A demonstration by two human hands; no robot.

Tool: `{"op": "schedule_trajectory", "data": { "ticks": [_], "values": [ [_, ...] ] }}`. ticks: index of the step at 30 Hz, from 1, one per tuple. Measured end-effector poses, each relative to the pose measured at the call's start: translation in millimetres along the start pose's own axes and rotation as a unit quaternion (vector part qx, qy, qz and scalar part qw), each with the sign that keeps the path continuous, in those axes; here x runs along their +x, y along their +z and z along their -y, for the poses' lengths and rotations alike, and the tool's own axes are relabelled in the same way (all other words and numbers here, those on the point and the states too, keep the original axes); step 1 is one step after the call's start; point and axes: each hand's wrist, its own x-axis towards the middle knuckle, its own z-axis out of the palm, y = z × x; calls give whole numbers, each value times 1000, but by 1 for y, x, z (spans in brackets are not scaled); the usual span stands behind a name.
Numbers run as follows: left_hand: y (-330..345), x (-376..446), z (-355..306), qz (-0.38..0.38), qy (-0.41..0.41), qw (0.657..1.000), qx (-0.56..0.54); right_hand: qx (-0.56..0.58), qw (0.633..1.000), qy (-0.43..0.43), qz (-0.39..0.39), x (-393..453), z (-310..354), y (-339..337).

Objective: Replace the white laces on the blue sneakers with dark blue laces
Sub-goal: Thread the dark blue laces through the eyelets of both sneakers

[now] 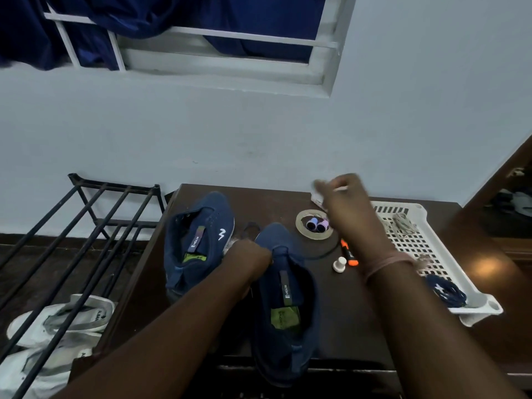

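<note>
1. A dark brown table (359, 306) stands against a pale blue wall (230, 133); above it is a white window frame (224, 67) with a blue curtain (86, 21). A black rack (86, 226) stands to the left, with white shoes (57, 321) under it.
2. Two blue sneakers lie side by side on the table, long axes running away from the person, toes toward the wall. The left sneaker (198, 243) leans a little to the right; the right sneaker (285, 298) sits nearer the front edge.
3. The left hand (247, 254) grips the right sneaker at its tongue, fingers curled.
4. The right hand (342, 203) is raised and blurred, pinching something thin and pale; what it is cannot be told.
5. A white tray (431, 254) on the right holds pale laces (403, 223) and dark laces (446, 292).
6. Between sneaker and tray lie a tape roll (300, 226), an orange marker (349, 253) and a white cap (339, 264).
</note>
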Motion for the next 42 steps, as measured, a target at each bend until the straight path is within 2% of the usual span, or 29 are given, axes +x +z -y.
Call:
{"op": "schedule_trajectory", "data": {
  "ticks": [1, 2, 3, 4, 5, 6, 8, 9, 10, 12, 13, 14, 15, 17, 19, 20, 21, 22, 24, 26, 28, 30, 32, 34, 37, 39, 40, 42],
  "values": [
    [-1, -1, -1, 6, 0, 1000, 6, -172, 982, -55, 47, -5, -16, 11],
    [-2, -4, -3, 10, 4, 1000, 8, -319, 936, -102, 113, -11, -34, 23],
    [-3, -5, -4, 3, -1, 1000, 10, -416, 881, -149, 169, -17, -48, 35],
    [-6, -6, -5, 0, 4, 1000, 5, -482, 835, -175, 199, -23, -59, 44],
    [-5, -5, -1, 13, 42, 997, 65, -520, 810, -181, 204, -26, -67, 51],
    [-4, -7, 1, 1, 47, 992, 121, -542, 798, -184, 188, -27, -74, 55],
    [-2, -2, 0, 6, 27, 997, 78, -574, 778, -192, 170, -24, -78, 62],
    [-1, -1, 1, 15, 11, 999, 45, -565, 786, -176, 175, -23, -75, 65],
    [0, -1, 1, 12, -3, 1000, 8, -514, 827, -151, 168, -21, -67, 64],
    [-2, -1, 1, -11, 5, 1000, -15, -299, 946, -52, 116, -15, -39, 53],
    [-2, 0, 1, -14, 6, 1000, -1, -173, 981, -16, 86, -11, -22, 45],
    [-4, -1, 0, -11, 8, 1000, 15, -48, 998, -6, 51, -9, -5, 33],
    [-5, -2, -1, -1, 10, 999, 36, 78, 997, -14, 11, -8, 11, 21],
    [-8, -3, -1, 21, 9, 998, 60, 308, 948, -55, -53, -6, 35, -6],
    [-10, -4, 0, 17, 8, 995, 98, 420, 899, -75, -94, -3, 43, -30],
    [-11, -7, 0, 18, 6, 992, 121, 411, 902, -66, -118, -3, 43, -38],
    [-12, -8, 0, 23, 2, 989, 147, 366, 920, -46, -133, -2, 41, -44],
    [-14, -9, -2, 27, 8, 982, 186, 292, 947, -21, -134, -1, 37, -47],
    [-23, -8, -13, 21, 20, 968, 249, 118, 989, 13, -86, -2, 25, -44],
    [-45, -10, -31, -7, 34, 966, 257, -23, 999, 1, -34, -6, 18, -36],
    [-72, -15, -49, -47, 64, 972, 219, -94, 995, -27, -21, -8, 17, -29],
    [-100, -32, -63, -49, 78, 992, 90, -94, 994, -42, -23, -9, 18, -23],
    [-123, -48, -73, 15, 82, 994, -68, -69, 995, -52, -44, -9, 20, -21],
    [-141, -52, -78, 29, 116, 973, -196, -42, 994, -68, -71, -9, 22, -22],
    [-153, -54, -84, -29, 194, 919, -341, 44, 991, -101, -80, -11, 32, -24],
    [-153, -56, -86, -56, 255, 881, -394, 80, 988, -123, -58, -12, 38, -24],
    [-150, -56, -88, -61, 276, 874, -395, 80, 988, -130, -36, -13, 39, -24],
    [-136, -53, -87, -59, 267, 900, -340, 67, 989, -125, 35, -18, 39, -18]
  ]
}}
